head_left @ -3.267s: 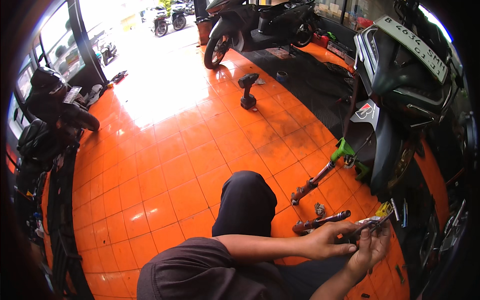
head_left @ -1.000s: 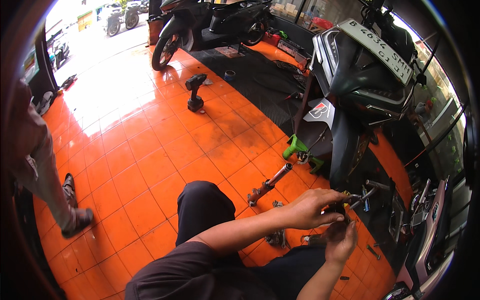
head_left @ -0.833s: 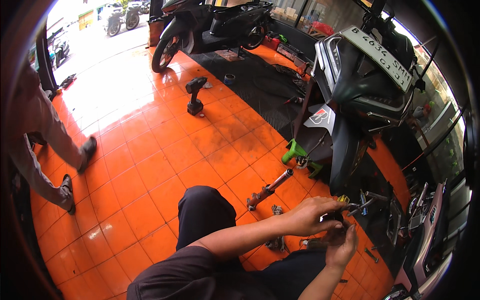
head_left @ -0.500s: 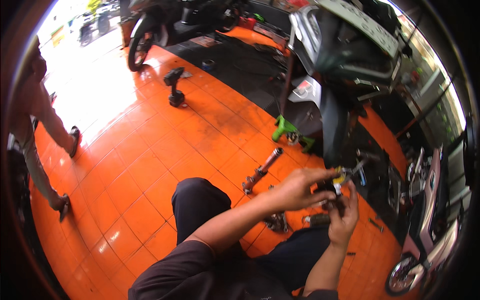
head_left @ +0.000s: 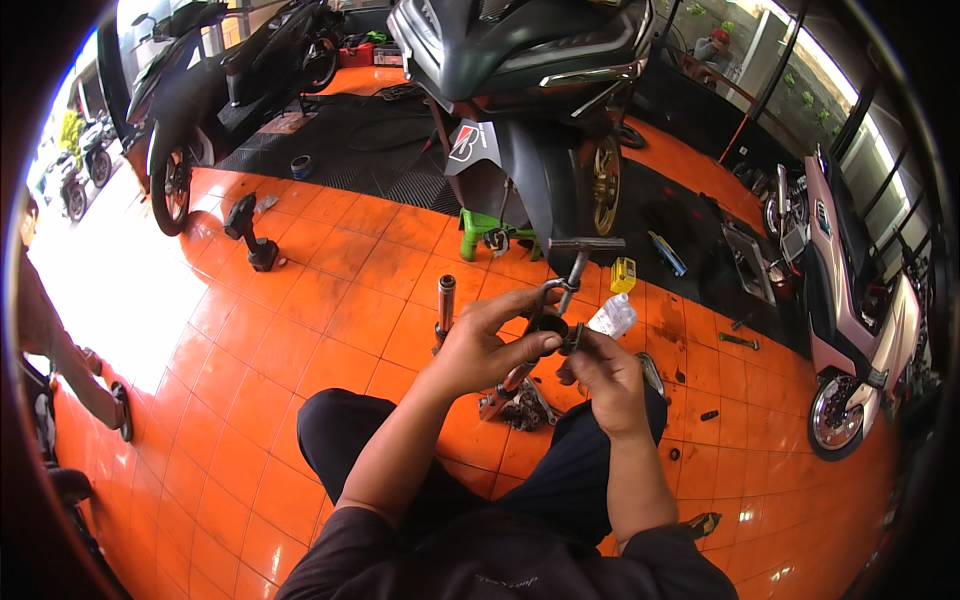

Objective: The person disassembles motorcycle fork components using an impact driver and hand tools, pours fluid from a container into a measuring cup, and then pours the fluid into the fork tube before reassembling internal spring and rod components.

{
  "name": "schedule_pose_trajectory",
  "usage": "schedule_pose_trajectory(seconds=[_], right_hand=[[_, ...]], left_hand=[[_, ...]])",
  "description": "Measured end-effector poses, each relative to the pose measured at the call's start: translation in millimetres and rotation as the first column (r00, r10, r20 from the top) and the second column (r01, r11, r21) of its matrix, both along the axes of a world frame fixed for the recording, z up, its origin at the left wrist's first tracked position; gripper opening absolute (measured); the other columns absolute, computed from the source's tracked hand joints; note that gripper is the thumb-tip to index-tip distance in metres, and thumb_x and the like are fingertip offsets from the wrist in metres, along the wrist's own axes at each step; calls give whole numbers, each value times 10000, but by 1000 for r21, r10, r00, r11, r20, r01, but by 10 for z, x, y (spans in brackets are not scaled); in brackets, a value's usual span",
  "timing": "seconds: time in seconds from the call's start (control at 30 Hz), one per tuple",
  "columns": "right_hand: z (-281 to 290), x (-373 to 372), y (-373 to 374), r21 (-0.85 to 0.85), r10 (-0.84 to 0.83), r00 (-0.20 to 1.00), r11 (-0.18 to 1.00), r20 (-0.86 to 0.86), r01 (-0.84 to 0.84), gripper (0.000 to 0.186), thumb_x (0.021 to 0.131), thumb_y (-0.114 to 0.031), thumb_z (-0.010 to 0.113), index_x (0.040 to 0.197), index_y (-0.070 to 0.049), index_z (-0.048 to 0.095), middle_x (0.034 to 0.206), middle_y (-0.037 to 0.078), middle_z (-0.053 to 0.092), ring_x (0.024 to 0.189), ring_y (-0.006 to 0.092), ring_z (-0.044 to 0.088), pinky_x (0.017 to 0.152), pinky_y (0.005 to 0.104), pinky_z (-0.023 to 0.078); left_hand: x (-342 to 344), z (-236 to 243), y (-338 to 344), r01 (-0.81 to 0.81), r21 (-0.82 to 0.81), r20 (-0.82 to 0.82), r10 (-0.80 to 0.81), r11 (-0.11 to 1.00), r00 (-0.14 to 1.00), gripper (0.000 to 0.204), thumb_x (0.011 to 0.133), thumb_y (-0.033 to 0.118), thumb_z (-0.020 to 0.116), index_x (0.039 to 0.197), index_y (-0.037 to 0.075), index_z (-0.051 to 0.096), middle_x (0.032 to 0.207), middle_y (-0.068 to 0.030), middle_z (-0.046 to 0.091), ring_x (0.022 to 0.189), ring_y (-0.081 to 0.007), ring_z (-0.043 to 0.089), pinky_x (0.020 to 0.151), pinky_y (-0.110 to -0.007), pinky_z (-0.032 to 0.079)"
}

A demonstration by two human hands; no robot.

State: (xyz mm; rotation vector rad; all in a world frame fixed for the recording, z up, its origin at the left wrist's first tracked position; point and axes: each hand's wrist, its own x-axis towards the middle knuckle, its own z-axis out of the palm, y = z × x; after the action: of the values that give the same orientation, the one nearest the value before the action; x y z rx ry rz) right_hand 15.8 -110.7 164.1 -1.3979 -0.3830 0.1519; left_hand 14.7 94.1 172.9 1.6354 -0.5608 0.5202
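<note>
My left hand (head_left: 485,345) is closed, thumb and fingers gripping a dark ring-shaped part (head_left: 549,326) in front of me. Against its right side, my right hand (head_left: 612,383) pinches a small dark piece (head_left: 574,338); whether the two are joined I cannot tell. Just beyond the fingers a grey metal T-shaped piece (head_left: 585,244) rises, its lower end hidden by my left hand. Below the hands shows part of a reddish-brown tube (head_left: 517,378), beside greasy metal parts (head_left: 527,408). A fork leg (head_left: 446,300) stands left of my left hand.
Beyond my hands are a clear plastic bottle (head_left: 613,316), a yellow box (head_left: 623,275) and a green stool (head_left: 480,232) under a dark motorcycle (head_left: 530,60). A cordless drill (head_left: 250,235) stands left. A pink motorbike (head_left: 835,270) is at right; a person's leg (head_left: 85,375) at far left.
My view has turned to the right and levelled. Both hands have come down and left in the picture, nearer my knees. The yellow object by the fingers now shows as a box on the floor.
</note>
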Motion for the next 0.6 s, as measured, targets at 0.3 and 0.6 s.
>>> schedule_pose_trajectory(seconds=[0.3, 0.6], right_hand=[[-183, 128, -45, -101, -73, 976, 990, 204, 95, 237, 912, 82, 639, 1145, 39, 628, 987, 52, 665, 903, 109, 646, 781, 236, 512], [-430, 224, -2, -135, -120, 949, 977, 293, 166, 214, 877, 79, 648, 1088, 46, 644, 1041, 113, 663, 935, 179, 695, 821, 291, 564]], left_hand=[[109, -55, -96, 34, 56, -4, -34, 998, 999, 532, 850, 150, 786, 1316, -8, 585, 1022, -123, 737, 982, -223, 715, 895, -353, 543], [186, -349, -100, -30, 113, -64, 37, 993, 997, 525, 843, 147, 791, 1308, 2, 595, 1030, -123, 741, 996, -227, 716, 895, -351, 544]])
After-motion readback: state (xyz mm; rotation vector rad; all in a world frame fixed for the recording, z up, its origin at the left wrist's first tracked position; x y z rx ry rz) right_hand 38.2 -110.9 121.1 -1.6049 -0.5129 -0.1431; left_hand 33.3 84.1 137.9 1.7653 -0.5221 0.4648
